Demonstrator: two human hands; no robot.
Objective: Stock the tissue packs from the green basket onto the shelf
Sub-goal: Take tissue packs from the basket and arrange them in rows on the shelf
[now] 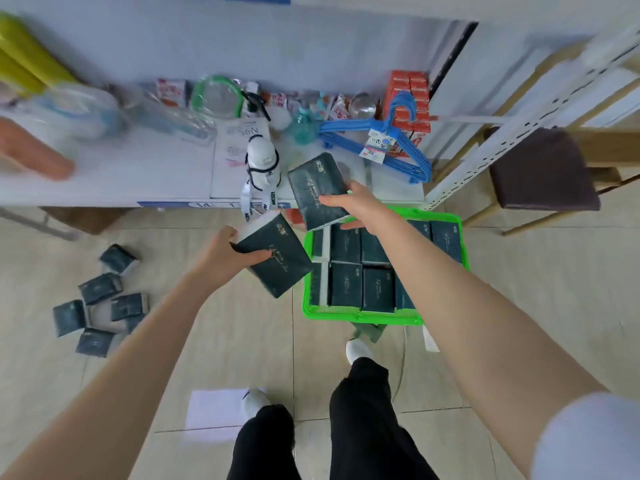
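Observation:
My left hand (pixel 227 249) grips a dark green tissue pack (pixel 277 263) in the air, just left of the green basket (pixel 360 317). My right hand (pixel 360 207) grips a second dark tissue pack (pixel 317 188), held over the front edge of the white shelf (pixel 138 174) and above the basket's far rim. The basket stands on the floor in front of the shelf and holds several more dark tissue packs (pixel 346 282) packed side by side.
On the shelf lie a white bottle with a lanyard (pixel 261 162), blue hangers (pixel 391 140), red boxes (pixel 410 98), a green-rimmed container (pixel 216 97) and plastic bags. Several dark packs (pixel 100 299) lie scattered on the floor at left. A dark-seated chair (pixel 540 168) stands at right.

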